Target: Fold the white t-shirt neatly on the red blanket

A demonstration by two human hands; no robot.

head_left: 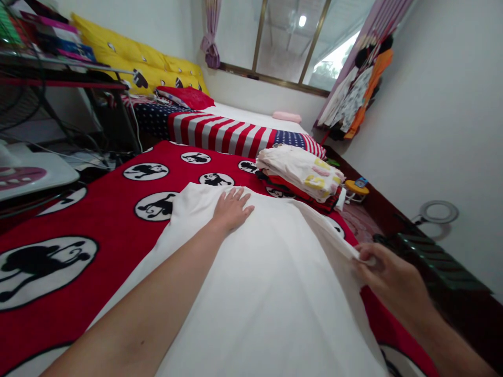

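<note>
A large white cloth (267, 283) lies spread over a red blanket (106, 230) printed with black-and-white monkey circles. My left hand (232, 208) rests flat on the far part of the cloth, fingers apart, pressing it down. At the cloth's right edge my right hand (387, 277) pinches the fabric between thumb and fingers and lifts that edge slightly.
A pile of folded clothes (302, 175) sits on the blanket beyond the cloth. Behind it lie a stars-and-stripes cover (228, 133), a red pillow (188, 97) and yellow cushions (133, 55). A cluttered desk (58, 68) stands at the left; hanging clothes (359, 94) at the right wall.
</note>
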